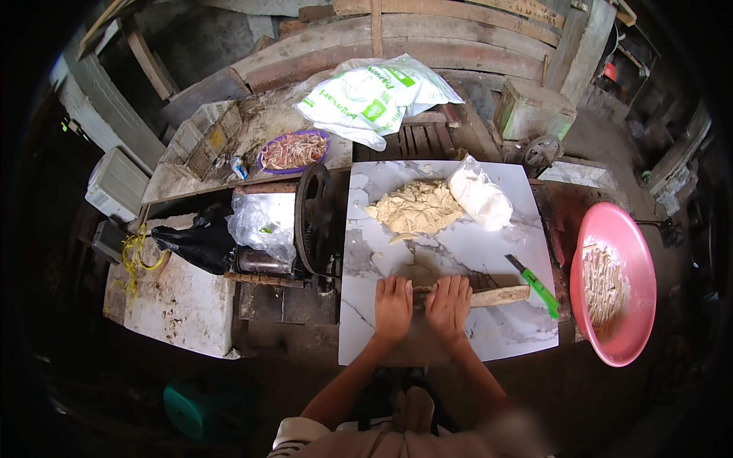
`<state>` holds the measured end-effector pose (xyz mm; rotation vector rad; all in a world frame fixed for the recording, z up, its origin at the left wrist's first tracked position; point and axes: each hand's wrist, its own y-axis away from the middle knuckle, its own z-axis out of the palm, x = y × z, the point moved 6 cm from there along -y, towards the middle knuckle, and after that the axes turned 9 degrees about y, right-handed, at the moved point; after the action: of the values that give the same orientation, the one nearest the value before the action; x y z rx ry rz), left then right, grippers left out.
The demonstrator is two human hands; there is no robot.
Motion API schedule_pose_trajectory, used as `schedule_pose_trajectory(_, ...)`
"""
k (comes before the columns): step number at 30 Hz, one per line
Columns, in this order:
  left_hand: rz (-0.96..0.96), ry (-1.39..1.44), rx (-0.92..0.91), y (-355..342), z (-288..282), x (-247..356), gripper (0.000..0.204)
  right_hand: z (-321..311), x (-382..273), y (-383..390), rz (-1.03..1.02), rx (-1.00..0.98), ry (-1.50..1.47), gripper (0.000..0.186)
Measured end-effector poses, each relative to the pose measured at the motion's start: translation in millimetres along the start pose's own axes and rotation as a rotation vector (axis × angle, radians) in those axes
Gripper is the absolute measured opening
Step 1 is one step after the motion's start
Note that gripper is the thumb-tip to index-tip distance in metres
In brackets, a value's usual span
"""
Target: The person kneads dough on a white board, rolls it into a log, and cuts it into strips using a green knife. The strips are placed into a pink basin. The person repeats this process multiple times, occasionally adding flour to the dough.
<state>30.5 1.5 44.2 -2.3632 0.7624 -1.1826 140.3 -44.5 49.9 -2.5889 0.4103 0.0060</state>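
1. Tan bar (500, 295): located on the near half of the marble-patterned board (508, 333), which is taken as landmark for all places below. Laid roughly crosswise; right part exposed. Whether it is dough or wood cannot be told.

2. Left hand (394, 308): placed over the left part of the bar, near the board's front edge, with fingers bent and pointed away from the body.

3. Right hand (449, 309): set just beside the left hand, fingers likewise bent over the bar. For both hands, contact from above is seen; whether the bar is grasped or only pressed cannot be told, the palms being hidden.

4. Green utility knife (543, 291): laid slantwise near the board's right edge, just beyond the bar's right end; blade directed toward the far left.

5. Dough mass (416, 208): heaped, rough and pale yellow, on the far half of the board.

6. Plastic bag of white powder (482, 200): rested on the board, at the right side of the dough mass.

7. Pink basin (622, 229): stood to the right of the board; pale, floury strips (602, 286) are held in it.

8. Dark wheel (305, 217): mounted upright just left of the board. Crumpled clear plastic (263, 221) and black plastic (200, 238) are noted farther left.

9. Purple dish (329, 143): placed beyond the board's far left corner, filled with pale and reddish pieces.

10. White-and-green sack (382, 95): laid beyond the board's far edge.
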Motion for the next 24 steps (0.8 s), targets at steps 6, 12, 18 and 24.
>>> schedule_pose_trajectory(6,-0.109,0.038,-0.084,-12.2,11.6,-14.0,0.021,9.7,5.2,-17.6,0.015,-0.064,-0.100,0.016)
schedule_pose_trajectory(12,-0.373,0.005,-0.143,-62.1,35.4,-41.0,0.032,47.7,16.8,-65.0,0.186,-0.236,-0.148,0.018)
schedule_pose_trajectory(18,-0.213,0.055,-0.055,-31.4,31.5,-38.3,0.023,32.0,9.8,-39.3,0.091,-0.234,-0.139,0.025)
schedule_pose_trajectory(24,-0.043,0.089,-0.103,5.6,5.2,-1.2,0.017,4.6,11.2,1.4,-0.076,-0.104,-0.111,0.050)
